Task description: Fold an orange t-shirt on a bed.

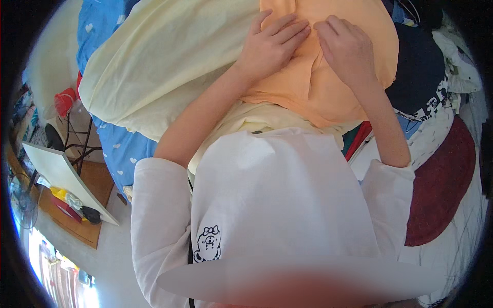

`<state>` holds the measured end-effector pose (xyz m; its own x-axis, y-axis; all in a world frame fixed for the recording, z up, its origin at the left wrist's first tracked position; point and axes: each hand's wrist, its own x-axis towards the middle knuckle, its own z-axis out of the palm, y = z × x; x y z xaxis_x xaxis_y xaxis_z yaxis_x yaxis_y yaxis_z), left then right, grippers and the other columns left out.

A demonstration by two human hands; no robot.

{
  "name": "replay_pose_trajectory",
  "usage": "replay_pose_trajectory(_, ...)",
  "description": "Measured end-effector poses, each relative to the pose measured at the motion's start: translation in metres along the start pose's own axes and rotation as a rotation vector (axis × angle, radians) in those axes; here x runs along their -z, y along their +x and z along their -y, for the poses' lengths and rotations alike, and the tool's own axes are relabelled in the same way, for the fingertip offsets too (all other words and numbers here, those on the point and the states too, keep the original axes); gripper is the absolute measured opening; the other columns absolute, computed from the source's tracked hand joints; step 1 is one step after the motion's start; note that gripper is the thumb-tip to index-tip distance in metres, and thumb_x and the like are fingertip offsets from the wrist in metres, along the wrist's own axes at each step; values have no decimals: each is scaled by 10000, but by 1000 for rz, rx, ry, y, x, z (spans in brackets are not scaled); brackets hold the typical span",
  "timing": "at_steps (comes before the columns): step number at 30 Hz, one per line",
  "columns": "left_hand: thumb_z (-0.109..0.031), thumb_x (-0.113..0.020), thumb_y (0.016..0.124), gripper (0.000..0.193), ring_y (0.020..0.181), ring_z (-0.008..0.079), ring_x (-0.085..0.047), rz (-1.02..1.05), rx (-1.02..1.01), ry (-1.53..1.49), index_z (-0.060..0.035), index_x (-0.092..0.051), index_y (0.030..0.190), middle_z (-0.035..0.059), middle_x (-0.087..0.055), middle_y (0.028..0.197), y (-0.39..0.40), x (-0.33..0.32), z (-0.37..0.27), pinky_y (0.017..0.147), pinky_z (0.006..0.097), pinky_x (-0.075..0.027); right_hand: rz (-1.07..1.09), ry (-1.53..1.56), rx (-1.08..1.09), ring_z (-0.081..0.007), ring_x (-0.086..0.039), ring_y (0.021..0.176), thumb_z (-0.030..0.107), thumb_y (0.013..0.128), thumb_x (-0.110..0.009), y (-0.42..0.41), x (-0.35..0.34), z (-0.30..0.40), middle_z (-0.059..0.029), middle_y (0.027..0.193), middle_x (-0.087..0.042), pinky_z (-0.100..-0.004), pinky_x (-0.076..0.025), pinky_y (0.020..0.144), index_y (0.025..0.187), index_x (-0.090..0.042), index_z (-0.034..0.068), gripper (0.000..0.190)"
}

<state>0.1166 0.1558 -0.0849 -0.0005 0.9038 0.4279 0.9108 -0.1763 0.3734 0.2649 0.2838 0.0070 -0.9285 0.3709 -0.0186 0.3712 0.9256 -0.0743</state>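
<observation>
Peach-orange fabric (346,104) lies spread over my lap, with a raised fold running down its middle. My left hand (271,46) rests palm down on it, the fingers apart and pointing right. Close by, my right hand (344,48) touches the same fabric with bent fingers. Its fingertips are partly hidden, so whether they pinch the material cannot be made out. Under the orange fabric and off to the left spreads pale yellow fabric (161,65), loosely creased.
Blue bedding with white hearts (123,142) hangs at the left. Beyond it stand a white board (69,177), a red container (64,102) and brown cardboard (92,173). At the right lie a dark garment (416,73) and a maroon round mat (443,192).
</observation>
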Motion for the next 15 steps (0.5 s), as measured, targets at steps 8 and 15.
replay_pose_trajectory(8,-336,-704,846,609,1368,184,-484,115,-52,10,-222,-552,1424,-29,-536,1478,-13,-3,2,1190,580,-214,-74,-143,315,-186,-577,1098,171,783,-608,-16,-8,-19,-26,1169,-635,-333,-457,917,1081,-684,56,328)
replay_pose_trajectory(15,-483,-633,912,700,1444,241,-388,166,60,-325,-180,-433,1511,10,-446,1553,-16,4,5,1193,608,-167,-51,-109,136,-157,-470,1362,369,871,-727,-16,-3,0,9,1313,-636,-439,-354,1029,1097,-724,79,367)
